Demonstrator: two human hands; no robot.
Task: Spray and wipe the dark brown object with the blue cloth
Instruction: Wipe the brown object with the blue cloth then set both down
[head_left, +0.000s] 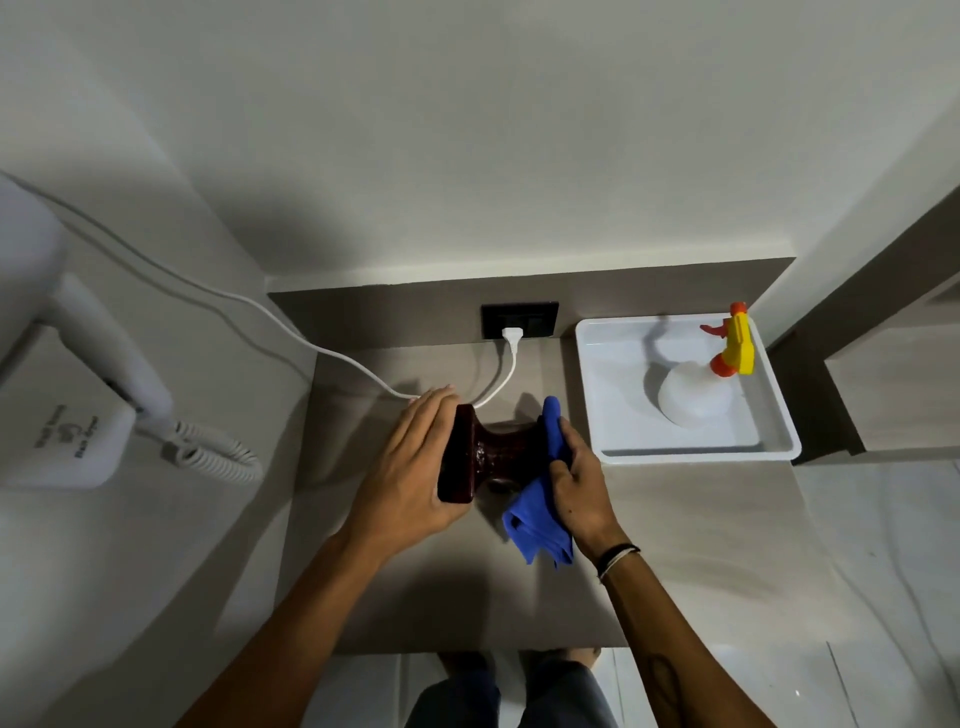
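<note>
A dark brown spool-shaped object (493, 452) lies on its side in the middle of the grey-brown counter (675, 545). My left hand (410, 462) grips its flat left end. My right hand (579, 486) presses a blue cloth (540, 512) against the object's right end; the cloth wraps over that end and hangs down toward me. A white spray bottle (696, 397) with a yellow and orange trigger head stands in a white tray (597, 405) to the right, out of both hands.
A white plug (511, 335) sits in a black wall socket behind the object, its cable running left along the counter. A white wall-mounted hair dryer (88, 338) with a coiled cord hangs at the left. The counter's front edge is near my legs.
</note>
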